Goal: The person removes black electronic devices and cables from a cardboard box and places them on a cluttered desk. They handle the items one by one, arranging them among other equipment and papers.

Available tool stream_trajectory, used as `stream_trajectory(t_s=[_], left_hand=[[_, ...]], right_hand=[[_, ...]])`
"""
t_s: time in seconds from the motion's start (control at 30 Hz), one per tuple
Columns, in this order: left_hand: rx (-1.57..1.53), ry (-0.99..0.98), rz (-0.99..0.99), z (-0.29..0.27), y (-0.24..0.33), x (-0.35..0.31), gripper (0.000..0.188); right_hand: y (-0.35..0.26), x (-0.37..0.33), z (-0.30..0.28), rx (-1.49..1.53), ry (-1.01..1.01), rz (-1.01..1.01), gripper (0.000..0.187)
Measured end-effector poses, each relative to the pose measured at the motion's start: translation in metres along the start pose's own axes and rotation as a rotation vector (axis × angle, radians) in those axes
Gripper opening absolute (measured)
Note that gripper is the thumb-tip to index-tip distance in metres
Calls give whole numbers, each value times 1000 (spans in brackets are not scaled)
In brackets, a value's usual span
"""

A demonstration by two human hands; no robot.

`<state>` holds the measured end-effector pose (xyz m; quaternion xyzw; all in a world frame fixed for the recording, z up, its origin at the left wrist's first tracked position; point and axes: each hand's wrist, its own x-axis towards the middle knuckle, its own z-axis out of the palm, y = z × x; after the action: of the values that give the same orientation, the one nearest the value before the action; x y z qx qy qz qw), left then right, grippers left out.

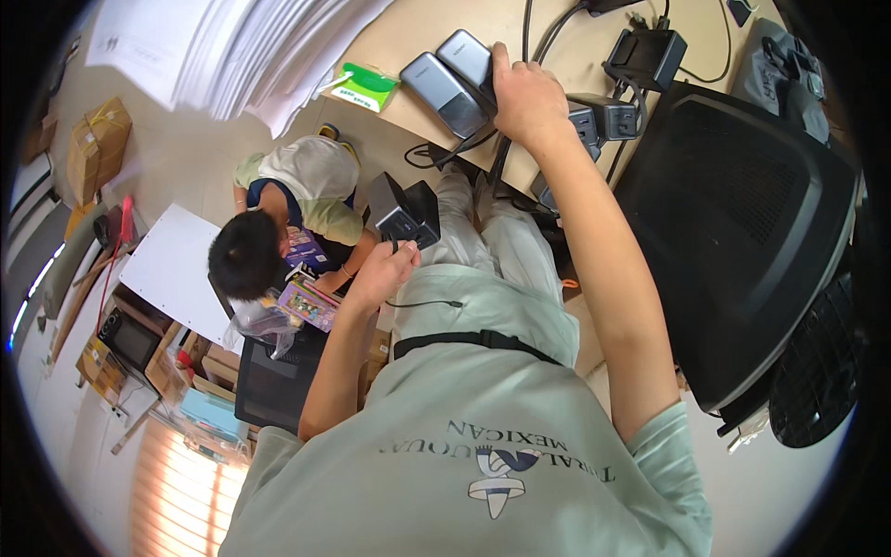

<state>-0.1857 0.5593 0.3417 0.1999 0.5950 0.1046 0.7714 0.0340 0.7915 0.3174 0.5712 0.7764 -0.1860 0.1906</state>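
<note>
My left hand is closed at the near end of a black boxy charger, which it holds above my lap. A thin dark cable trails from beside that hand across my shirt. Over the table, my right hand has its fingers curled against the right side of a grey power bank. A second grey power bank, with a dark glossy panel, lies right beside it on the left. The fingertips of my right hand are partly hidden.
More black chargers and cables crowd the right of the table. A green packet lies at its left edge, near a stack of papers. A black chair stands right; another person is at left.
</note>
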Motion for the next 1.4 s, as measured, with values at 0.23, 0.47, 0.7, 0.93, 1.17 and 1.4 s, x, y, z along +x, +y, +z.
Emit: stream_trajectory(t_s=[0.23, 0.47, 0.7, 0.93, 1.17, 1.4], left_hand=[[14, -5, -242, 17, -26, 56, 33], [71, 16, -355, 24, -60, 81, 37], [65, 67, -263, 19, -65, 87, 37], [1, 44, -268, 3, -62, 94, 36], [-33, 75, -326, 7, -71, 94, 35], [118, 47, -342, 11, -59, 82, 35]], right_hand=[[5, 6, -12, 56, -1, -35, 39], [15, -7, -27, 280, 210, 10, 38], [-1, -50, -34, 372, 347, 23, 49], [3, -70, -6, 486, 554, -69, 58], [-13, -61, 16, 502, 547, -131, 60], [-22, -64, 25, 569, 444, -74, 66]])
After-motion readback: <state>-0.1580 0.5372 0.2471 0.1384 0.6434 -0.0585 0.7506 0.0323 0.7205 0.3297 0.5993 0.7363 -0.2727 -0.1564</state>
